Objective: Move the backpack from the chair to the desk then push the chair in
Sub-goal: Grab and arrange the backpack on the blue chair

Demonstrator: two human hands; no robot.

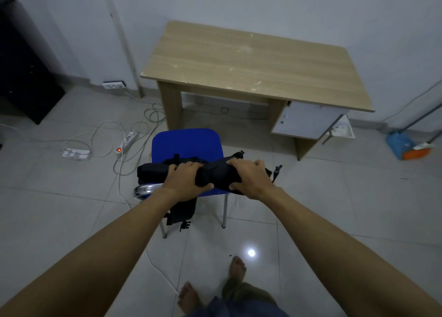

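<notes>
A black backpack lies across the near part of a blue chair, over its backrest, with straps hanging down behind the chair. My left hand grips the backpack's top near its middle. My right hand grips it further right. The chair stands on chrome legs in front of a light wooden desk, pulled out from it. The desk top is bare.
A power strip and loose white cables lie on the tiled floor left of the chair. A dark cabinet stands at the far left. A broom and blue dustpan lean at the right wall. My bare feet are below.
</notes>
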